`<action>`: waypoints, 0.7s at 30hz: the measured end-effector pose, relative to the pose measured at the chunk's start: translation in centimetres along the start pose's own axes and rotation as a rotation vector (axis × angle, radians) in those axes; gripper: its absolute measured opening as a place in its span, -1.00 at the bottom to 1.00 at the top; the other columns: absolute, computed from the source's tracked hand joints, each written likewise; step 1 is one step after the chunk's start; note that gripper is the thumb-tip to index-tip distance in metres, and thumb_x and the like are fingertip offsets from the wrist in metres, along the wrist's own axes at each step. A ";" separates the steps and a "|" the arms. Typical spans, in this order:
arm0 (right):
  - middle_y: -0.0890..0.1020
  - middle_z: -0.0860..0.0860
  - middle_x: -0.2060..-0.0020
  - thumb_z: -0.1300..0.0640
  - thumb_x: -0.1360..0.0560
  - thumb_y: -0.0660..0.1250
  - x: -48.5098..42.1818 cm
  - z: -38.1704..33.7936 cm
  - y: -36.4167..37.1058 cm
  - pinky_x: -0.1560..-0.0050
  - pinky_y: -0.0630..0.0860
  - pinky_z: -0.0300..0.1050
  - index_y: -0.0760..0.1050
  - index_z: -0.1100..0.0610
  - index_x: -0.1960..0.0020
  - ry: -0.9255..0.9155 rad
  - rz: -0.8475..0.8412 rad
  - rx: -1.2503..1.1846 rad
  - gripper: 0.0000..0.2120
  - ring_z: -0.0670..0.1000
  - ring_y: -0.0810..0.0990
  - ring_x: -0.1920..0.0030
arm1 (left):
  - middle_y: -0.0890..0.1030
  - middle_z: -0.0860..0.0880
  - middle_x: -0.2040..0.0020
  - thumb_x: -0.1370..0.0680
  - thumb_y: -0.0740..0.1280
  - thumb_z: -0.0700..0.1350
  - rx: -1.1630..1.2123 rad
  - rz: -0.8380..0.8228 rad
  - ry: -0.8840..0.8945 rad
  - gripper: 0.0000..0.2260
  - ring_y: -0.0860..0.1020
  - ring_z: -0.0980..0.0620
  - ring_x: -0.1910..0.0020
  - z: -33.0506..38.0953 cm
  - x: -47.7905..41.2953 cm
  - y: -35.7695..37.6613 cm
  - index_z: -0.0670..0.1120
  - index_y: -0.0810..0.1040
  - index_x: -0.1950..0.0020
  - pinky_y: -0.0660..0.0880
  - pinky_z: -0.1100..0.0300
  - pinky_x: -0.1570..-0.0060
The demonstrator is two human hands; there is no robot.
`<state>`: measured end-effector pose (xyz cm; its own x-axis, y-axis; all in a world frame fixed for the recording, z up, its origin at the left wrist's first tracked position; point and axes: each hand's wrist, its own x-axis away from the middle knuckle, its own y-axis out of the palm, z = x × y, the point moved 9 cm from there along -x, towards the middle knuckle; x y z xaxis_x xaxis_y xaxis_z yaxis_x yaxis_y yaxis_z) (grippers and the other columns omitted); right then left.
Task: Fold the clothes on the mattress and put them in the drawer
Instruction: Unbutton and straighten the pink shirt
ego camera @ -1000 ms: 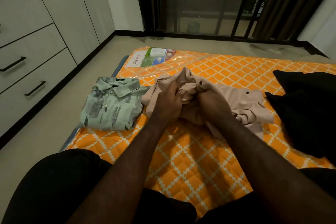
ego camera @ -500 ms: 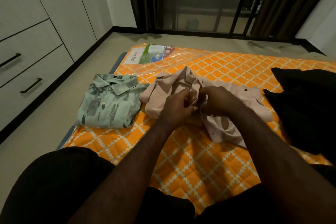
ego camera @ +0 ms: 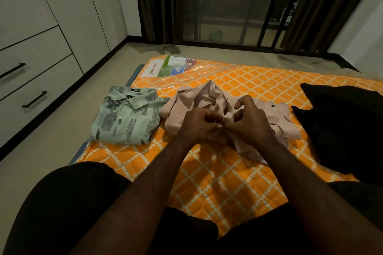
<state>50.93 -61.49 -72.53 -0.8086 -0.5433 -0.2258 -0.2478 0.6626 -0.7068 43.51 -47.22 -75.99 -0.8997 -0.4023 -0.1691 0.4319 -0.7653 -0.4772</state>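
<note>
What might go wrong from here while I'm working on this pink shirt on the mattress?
1. The pink shirt lies bunched where the left hand and right hand pinch it. Folded unflattened, it would likely crease.
2. The folded green shirt sits close beside it, so spreading the pink one may drag that fold open.
3. The green shirt lies at the edge of the mattress and might slip to the floor.

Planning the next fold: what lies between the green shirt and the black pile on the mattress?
Head view: the crumpled pink shirt lies there, pinched by the left hand and the right hand.
</note>
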 end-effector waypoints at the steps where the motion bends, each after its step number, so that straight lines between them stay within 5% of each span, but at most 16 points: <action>1: 0.58 -0.01 0.41 0.15 -0.37 0.58 0.1 0.1 -0.1 0.44 0.39 -0.07 0.32 0.05 -0.06 -0.006 0.032 -0.017 -0.53 -0.04 0.55 0.40 | 0.73 -0.02 0.05 -0.45 0.55 -0.20 -0.016 0.007 0.004 -0.79 0.68 0.05 0.05 0.1 0.0 0.1 -0.09 0.74 -0.08 0.65 -0.03 -0.01; 7: 0.58 -0.09 0.36 0.18 -0.39 0.57 0.4 0.5 -0.2 0.43 0.35 -0.38 0.38 0.02 -0.01 -0.024 0.182 -0.113 -0.61 -0.20 0.55 0.36 | 0.73 -0.04 -0.02 -0.48 0.51 -0.21 -0.003 0.103 0.030 -0.76 0.66 0.07 0.01 0.9 0.4 0.0 -0.12 0.72 -0.15 0.64 0.04 -0.06; 16: 0.55 -0.11 0.36 0.23 -0.34 0.54 0.2 0.7 0.3 0.35 0.41 -0.31 0.47 -0.01 0.15 -0.027 0.226 -0.143 -0.72 -0.17 0.53 0.33 | 0.72 -0.02 -0.05 -0.53 0.46 -0.23 0.015 0.144 0.130 -0.78 0.63 0.18 0.02 1.6 0.6 -0.1 -0.13 0.70 -0.17 0.54 0.45 0.02; 21: 0.63 -0.22 0.30 0.21 -0.39 0.54 0.2 0.7 0.4 0.25 0.57 -0.31 0.61 0.01 0.09 -0.030 0.214 -0.154 -0.82 -0.28 0.63 0.22 | 0.73 -0.05 -0.04 -0.49 0.50 -0.25 -0.031 0.183 0.157 -0.76 0.67 0.11 -0.02 1.3 0.3 -0.4 -0.14 0.71 -0.16 0.61 0.29 -0.05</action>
<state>51.04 -61.67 -73.31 -0.8355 -0.3962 -0.3807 -0.1535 0.8335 -0.5307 43.14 -47.68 -74.77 -0.8066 -0.4475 -0.3862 0.5884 -0.6702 -0.4523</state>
